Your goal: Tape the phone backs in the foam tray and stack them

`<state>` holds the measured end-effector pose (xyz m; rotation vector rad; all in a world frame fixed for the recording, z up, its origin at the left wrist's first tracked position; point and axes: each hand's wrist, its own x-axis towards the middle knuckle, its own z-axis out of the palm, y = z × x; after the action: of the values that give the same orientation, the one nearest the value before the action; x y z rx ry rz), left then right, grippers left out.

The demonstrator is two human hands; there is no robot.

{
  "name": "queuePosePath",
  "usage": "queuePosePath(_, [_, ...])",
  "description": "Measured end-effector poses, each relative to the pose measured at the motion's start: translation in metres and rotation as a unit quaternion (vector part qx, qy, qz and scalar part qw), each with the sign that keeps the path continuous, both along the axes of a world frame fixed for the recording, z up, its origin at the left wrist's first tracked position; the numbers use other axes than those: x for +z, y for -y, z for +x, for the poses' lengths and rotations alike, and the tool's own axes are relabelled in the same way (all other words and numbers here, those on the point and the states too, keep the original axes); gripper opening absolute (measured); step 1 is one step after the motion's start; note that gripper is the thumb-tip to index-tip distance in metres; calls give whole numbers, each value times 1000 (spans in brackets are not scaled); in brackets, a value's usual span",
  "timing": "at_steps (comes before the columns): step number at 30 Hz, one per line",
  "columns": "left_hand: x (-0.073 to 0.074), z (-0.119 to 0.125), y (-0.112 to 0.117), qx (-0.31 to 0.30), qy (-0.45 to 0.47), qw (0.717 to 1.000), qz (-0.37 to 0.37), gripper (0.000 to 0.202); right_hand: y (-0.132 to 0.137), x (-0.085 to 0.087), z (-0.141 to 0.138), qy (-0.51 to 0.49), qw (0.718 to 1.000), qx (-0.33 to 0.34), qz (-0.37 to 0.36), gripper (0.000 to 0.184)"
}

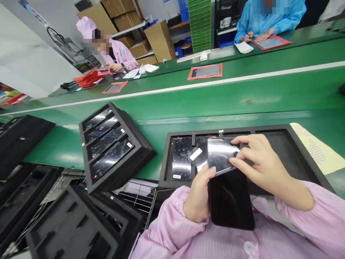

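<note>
My left hand [198, 196] is closed around the left edge of a black phone screen panel [230, 201] held upright near my chest. My right hand [260, 162] pinches a glossy clear protective film [219, 154] at the panel's top end, fingers pressed on its right side. Just behind them lies a black foam tray [296, 158] with one screen panel [182, 158] in its left slot and another with a white tab [196, 154] beside it; the slots to the right show no panels.
A tilted stack of black trays [115, 147] holding several screen panels sits to the left. Empty black foam trays [72, 223] pile at lower left over a wire rack. Beyond runs a green conveyor belt [242, 97] with red-framed tablets [205, 71]; two other people work at the far side.
</note>
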<state>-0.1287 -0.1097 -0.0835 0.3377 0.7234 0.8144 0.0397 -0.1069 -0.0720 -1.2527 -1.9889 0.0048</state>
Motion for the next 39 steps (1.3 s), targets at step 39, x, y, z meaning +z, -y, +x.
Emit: queuePosePath(39, [6,-5,9,-168,-69,981,61,30,24,22,10,99,983,94,119,33])
